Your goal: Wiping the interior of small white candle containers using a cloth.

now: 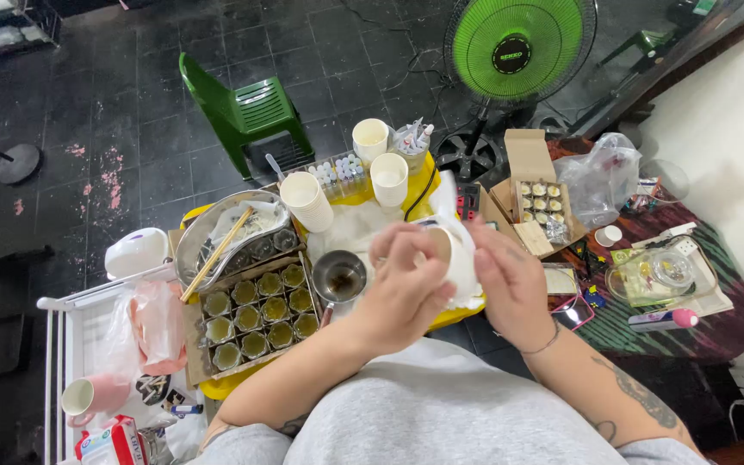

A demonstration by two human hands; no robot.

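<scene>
Centre frame: left hand [402, 288] cups small glass jar [437, 244]; right hand [510, 284] pinches soft white cloth [461, 250] around it. Fragile, slippery; grip sidewall.

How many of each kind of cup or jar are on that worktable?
White paper cups standing on the table: 3
Small glass jars in the near cardboard tray: 12
Metal cup by the left hand: 1
Pink mug: 1
Total: 17

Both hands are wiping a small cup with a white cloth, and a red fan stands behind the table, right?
Not quite: the head view shows the fan is green, not red. Both hands, left and right, do hold a small cup with a white cloth.
</scene>
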